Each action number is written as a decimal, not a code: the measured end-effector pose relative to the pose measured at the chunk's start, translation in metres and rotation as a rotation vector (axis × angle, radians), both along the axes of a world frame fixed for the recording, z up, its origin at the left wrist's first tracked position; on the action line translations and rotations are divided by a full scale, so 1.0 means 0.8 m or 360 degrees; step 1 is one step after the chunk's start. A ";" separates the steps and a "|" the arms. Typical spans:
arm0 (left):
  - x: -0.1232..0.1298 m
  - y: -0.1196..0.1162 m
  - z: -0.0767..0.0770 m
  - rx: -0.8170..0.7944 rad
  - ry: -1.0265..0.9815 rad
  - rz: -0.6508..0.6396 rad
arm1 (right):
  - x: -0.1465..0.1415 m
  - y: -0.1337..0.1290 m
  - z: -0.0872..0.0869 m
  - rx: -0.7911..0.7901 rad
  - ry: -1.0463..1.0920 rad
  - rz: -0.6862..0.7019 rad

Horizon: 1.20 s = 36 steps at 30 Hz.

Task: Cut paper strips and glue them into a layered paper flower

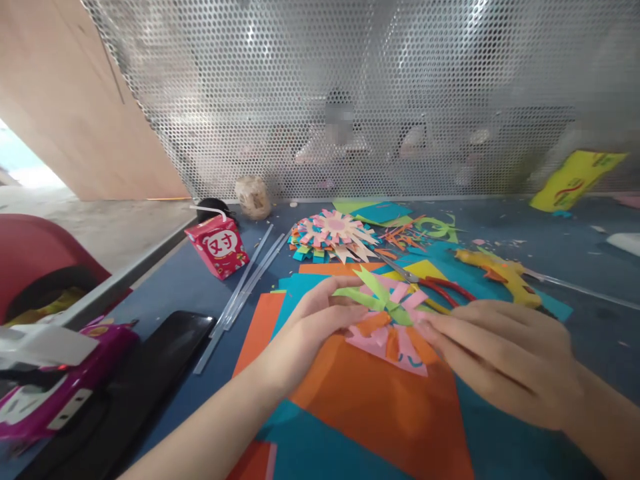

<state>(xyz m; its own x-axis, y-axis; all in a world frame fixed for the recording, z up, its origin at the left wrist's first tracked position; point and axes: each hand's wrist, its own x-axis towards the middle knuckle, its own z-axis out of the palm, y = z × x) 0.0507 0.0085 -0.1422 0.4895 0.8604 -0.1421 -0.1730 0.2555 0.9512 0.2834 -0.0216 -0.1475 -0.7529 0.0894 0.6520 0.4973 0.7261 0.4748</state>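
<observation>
Cut strips of pink, orange and green paper form a paper flower (395, 340) in front of me, over an orange paper sheet (370, 407). My left hand (317, 313) grips its left edge, thumb and fingers closed together. On the other side, my right hand (510, 363) pinches the ends of its strips at the right. Just beyond the flower lie scissors (443, 288) with red handles. Farther back is a layered pile of fringed paper flowers (335, 227), pink on top. Blue sheets (320, 433) lie under the orange one.
A yellow glue gun (505, 272) lies at the right. On the left are clear glue sticks (255, 273), a red drink carton (220, 247) with a straw, and a black phone (187, 333). A perforated metal panel (280, 73) rises behind the table; a yellow packet (575, 180) leans there.
</observation>
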 end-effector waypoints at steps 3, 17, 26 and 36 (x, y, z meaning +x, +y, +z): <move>0.003 -0.003 0.005 0.0009 -0.0062 0.0005 | -0.004 -0.002 -0.001 0.0122 -0.0082 -0.0014; 0.014 -0.007 0.007 0.0057 0.0093 0.0003 | -0.011 -0.034 -0.012 -0.0194 -0.0037 -0.0361; 0.012 -0.006 0.005 0.0101 0.0059 -0.0054 | -0.016 -0.039 -0.022 -0.0306 0.0135 -0.0321; 0.007 -0.001 0.002 0.0044 0.0008 -0.0004 | -0.015 -0.034 -0.012 -0.0609 0.0358 -0.0293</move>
